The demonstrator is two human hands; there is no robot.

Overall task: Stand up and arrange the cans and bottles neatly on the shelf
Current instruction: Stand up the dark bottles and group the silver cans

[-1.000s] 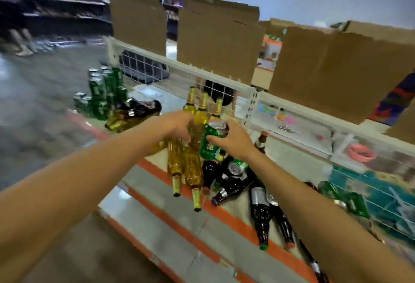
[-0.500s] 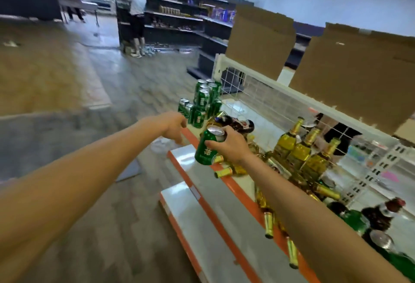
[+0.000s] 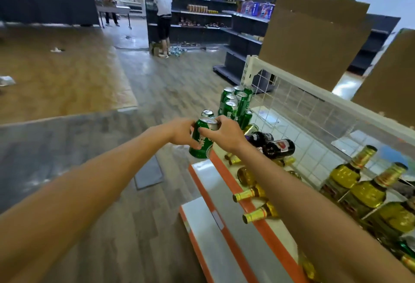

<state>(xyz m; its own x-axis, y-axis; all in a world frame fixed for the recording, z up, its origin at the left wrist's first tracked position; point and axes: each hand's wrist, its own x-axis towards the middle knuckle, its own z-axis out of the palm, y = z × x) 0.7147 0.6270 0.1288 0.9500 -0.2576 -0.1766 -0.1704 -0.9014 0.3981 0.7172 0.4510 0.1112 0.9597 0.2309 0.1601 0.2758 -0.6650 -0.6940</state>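
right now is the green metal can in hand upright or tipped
Slightly tilted: the green metal can leans, its top right of its base.

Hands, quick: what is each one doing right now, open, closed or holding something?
Left hand: holding the green can, fingers curled round its side.
Right hand: gripping the same can near its top.

Green can — orange-edged white shelf
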